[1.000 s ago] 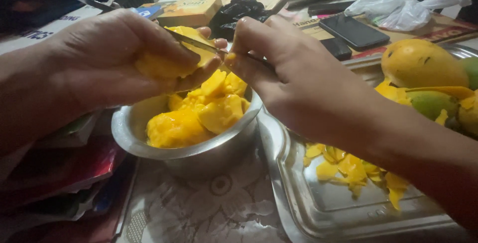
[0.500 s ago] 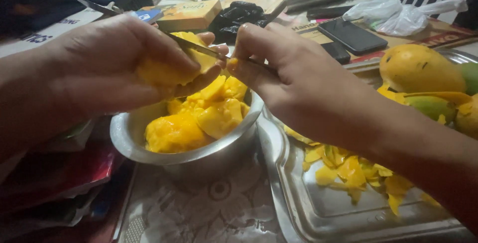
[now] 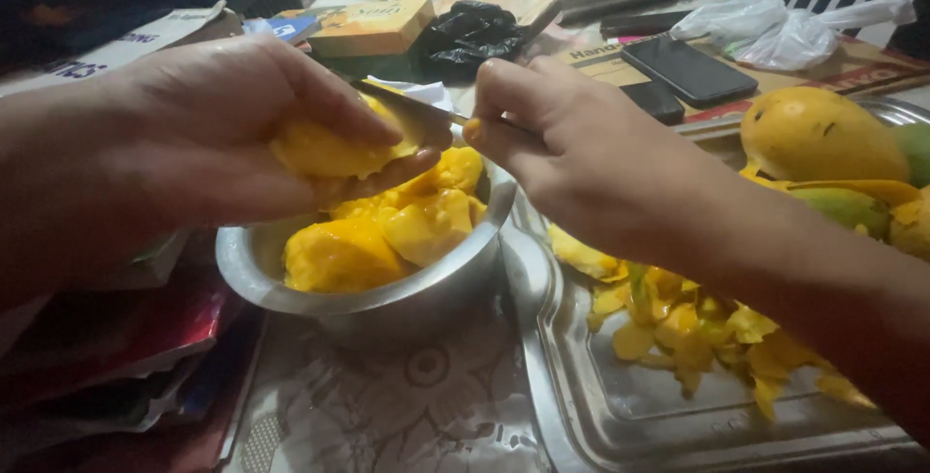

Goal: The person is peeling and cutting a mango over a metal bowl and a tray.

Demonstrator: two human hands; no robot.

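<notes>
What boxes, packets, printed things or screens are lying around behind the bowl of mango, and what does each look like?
Yellow carton: flat rectangular box, behind the left hand, yellow-orange with a green edge.
Smartphone: far right of centre, flat dark rectangle, screen off.
Second dark phone: beside it, nearer the right hand, black, partly hidden.
White plastic bag: top right, crumpled, translucent white.
White printed paper: far left, pale sheet with dark lettering.
Black plastic bag: centre back, crumpled, glossy.

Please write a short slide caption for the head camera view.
Left hand holds peeled yellow mango over round steel bowl; right hand slices with knife.
</notes>
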